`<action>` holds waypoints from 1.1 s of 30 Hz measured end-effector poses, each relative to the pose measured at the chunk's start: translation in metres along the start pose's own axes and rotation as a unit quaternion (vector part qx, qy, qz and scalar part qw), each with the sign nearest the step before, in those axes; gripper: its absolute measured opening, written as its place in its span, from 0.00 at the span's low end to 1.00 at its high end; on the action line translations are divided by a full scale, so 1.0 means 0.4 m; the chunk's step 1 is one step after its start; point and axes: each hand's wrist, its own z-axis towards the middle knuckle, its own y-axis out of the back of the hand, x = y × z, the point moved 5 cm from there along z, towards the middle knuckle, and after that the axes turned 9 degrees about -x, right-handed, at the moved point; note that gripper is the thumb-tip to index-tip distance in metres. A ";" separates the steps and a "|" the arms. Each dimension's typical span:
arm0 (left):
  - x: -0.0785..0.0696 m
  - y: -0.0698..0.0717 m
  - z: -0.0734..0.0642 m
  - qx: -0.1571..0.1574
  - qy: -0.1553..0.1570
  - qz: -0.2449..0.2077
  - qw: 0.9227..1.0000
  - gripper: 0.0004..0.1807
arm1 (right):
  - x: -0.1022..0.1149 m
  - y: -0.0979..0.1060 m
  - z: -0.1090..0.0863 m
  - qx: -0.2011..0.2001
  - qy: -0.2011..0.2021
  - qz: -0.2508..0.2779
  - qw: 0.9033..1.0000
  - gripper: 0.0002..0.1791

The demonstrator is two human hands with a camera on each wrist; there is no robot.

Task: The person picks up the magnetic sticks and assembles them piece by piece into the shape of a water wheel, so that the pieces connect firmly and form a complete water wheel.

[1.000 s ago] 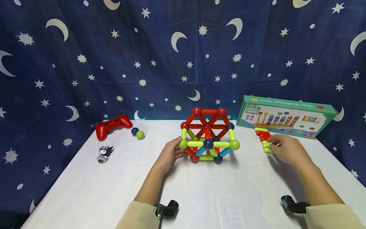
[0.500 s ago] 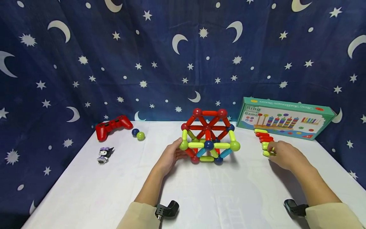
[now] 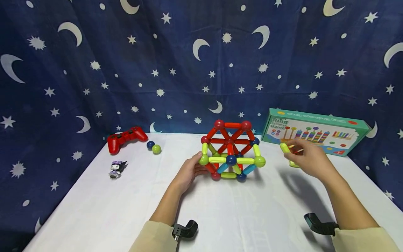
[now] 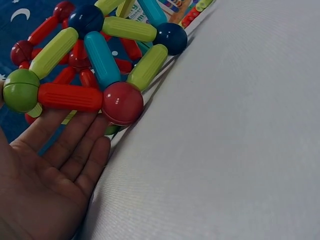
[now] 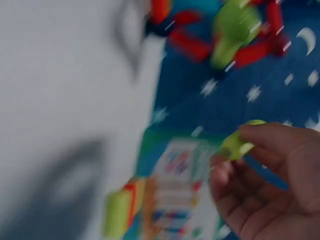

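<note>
A framework of magnetic rods and balls (image 3: 231, 160), red, yellow-green and blue, stands on the white table in the head view. At its left corner my left hand (image 3: 188, 172) holds it, thumb at a green ball (image 4: 21, 91) and fingers under a red rod (image 4: 70, 97). My right hand (image 3: 310, 159) pinches a yellow-green magnetic rod (image 3: 285, 148) between thumb and fingertips, raised above the table. Below that hand lies another yellow-green rod (image 3: 293, 164); the hand covers most of the other loose rods. The right wrist view is blurred.
Behind the right hand stands a green Ring Challenge Game box (image 3: 315, 131). To the left lie a red game controller (image 3: 127, 139), a blue ball (image 3: 150, 145), a green ball (image 3: 156, 149) and a small figurine (image 3: 117, 169). A starry blue curtain (image 3: 176, 63) hangs behind the table.
My right hand has picked a yellow-green rod from the row and raised it off the table. My left hand and the framework have stayed in place.
</note>
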 end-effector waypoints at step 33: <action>-0.057 0.031 -0.010 -0.084 -0.086 -0.030 0.992 0.23 | 0.346 -0.198 0.037 0.045 0.093 0.095 0.990 0.18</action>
